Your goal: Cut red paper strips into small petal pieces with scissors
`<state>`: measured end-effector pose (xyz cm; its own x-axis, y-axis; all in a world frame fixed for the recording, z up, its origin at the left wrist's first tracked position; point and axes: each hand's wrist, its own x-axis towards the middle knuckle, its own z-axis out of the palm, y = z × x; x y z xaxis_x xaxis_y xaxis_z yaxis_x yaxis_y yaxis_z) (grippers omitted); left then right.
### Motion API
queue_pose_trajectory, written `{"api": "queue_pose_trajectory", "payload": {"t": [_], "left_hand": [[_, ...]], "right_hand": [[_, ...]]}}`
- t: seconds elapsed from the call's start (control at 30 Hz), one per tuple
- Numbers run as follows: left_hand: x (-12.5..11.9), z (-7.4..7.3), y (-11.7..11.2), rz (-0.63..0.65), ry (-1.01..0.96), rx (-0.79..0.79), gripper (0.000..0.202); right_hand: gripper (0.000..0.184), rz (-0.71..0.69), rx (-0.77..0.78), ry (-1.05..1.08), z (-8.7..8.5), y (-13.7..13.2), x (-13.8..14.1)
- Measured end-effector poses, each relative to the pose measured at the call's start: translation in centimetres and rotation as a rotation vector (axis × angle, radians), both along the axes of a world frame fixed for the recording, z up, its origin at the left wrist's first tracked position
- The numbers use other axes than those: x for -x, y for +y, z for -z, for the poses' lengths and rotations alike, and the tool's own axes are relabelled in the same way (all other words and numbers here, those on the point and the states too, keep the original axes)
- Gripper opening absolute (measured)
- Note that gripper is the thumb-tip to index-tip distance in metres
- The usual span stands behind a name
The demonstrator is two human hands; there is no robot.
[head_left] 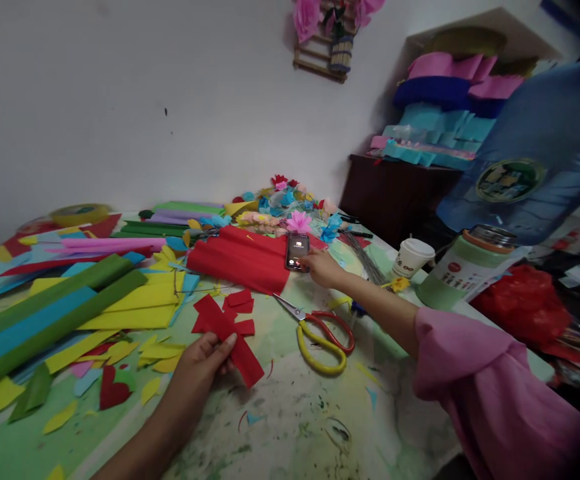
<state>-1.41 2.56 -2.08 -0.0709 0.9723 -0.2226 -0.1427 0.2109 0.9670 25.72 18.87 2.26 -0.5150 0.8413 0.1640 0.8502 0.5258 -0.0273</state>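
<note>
My left hand (204, 372) pinches a strip of red crepe paper (244, 357) between thumb and fingers, over the table. More cut red pieces (240, 302) lie just beyond and under the strip. My right hand (323, 267) reaches out to a phone (297, 252) with its screen lit; a fingertip is at the screen's lower edge, and the hand grips nothing. The phone rests on the right end of a large red crepe paper sheet (240, 257). Scissors (320, 337) with one yellow and one red handle lie between my hands, blades slightly apart.
Green rolls (65, 307), yellow sheets (135, 300) and scraps cover the left side. Paper flowers (290, 200) are piled at the back, near thin wires (367, 257). On the right stand a lidded cup (413, 259), a green flask (463, 270) and a big blue water bottle (530, 153).
</note>
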Motion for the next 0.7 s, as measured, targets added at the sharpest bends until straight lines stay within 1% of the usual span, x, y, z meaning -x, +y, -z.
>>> {"api": "queue_pose_trajectory", "payload": {"t": [0.23, 0.33, 0.43, 0.53, 0.63, 0.7], "left_hand": [[-0.1, -0.2, 0.0, 0.023, 0.011, -0.010, 0.046], [-0.1, -0.2, 0.0, 0.025, 0.006, -0.014, 0.046], [0.0, -0.1, 0.0, 0.020, -0.002, -0.002, 0.045], [0.1, 0.1, 0.0, 0.022, -0.011, 0.014, 0.044], [0.2, 0.1, 0.0, 0.006, -0.060, 0.005, 0.043], [0.2, -0.1, -0.1, -0.008, -0.108, 0.005, 0.042]], "right_hand": [[0.021, 0.020, -0.012, -0.014, 0.4, 0.2, 0.2], [0.022, 0.027, -0.024, -0.003, 0.4, 0.2, 0.3], [0.026, 0.025, -0.043, 0.019, 0.2, 0.3, 0.2], [0.024, 0.009, -0.053, 0.047, -0.3, 0.1, 0.2], [0.028, 0.013, -0.091, 0.107, -1.0, -1.3, 0.8], [0.030, -0.017, -0.117, 0.154, -1.0, -3.7, 1.9]]}}
